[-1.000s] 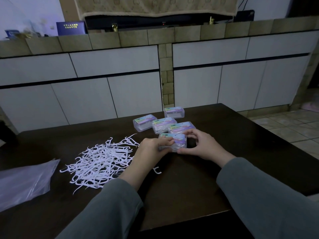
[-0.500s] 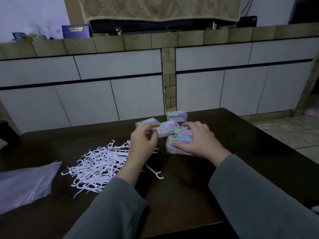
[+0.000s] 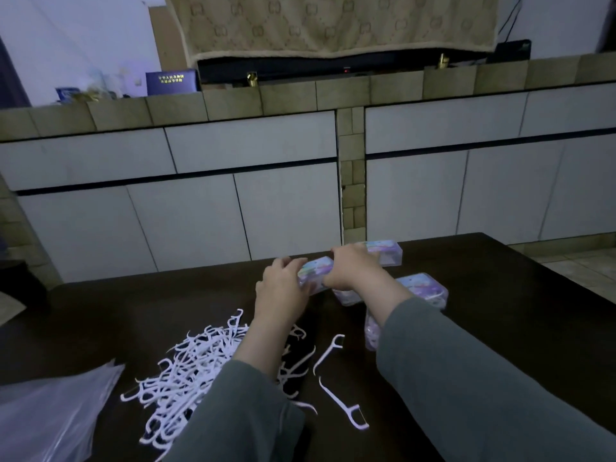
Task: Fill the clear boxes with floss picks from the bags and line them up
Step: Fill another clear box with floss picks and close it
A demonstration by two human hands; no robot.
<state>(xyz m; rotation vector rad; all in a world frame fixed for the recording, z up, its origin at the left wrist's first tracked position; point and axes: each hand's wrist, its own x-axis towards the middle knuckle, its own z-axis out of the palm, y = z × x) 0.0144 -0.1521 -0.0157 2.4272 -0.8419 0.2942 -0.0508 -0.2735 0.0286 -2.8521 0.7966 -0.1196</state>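
Observation:
Several clear boxes with pastel labels stand on the dark table [image 3: 500,328]. Both hands reach to the far side: my left hand [image 3: 283,288] and my right hand [image 3: 356,270] grip one box [image 3: 315,270] from either end. Another box [image 3: 388,250] sits behind my right hand, one [image 3: 421,288] lies to its right, and another [image 3: 371,331] is half hidden under my right sleeve. A heap of white floss picks [image 3: 186,371] lies near left, partly under my left sleeve, with two loose picks [image 3: 340,400] beside it.
A crumpled clear plastic bag [image 3: 50,415] lies at the table's near left. White cabinet doors [image 3: 200,221] under a tiled counter stand just beyond the table's far edge. Tiled floor [image 3: 583,265] shows at the right.
Both hands left the nearest box and reached farther back to another box, now held between them. The camera has tilted up and moved closer.

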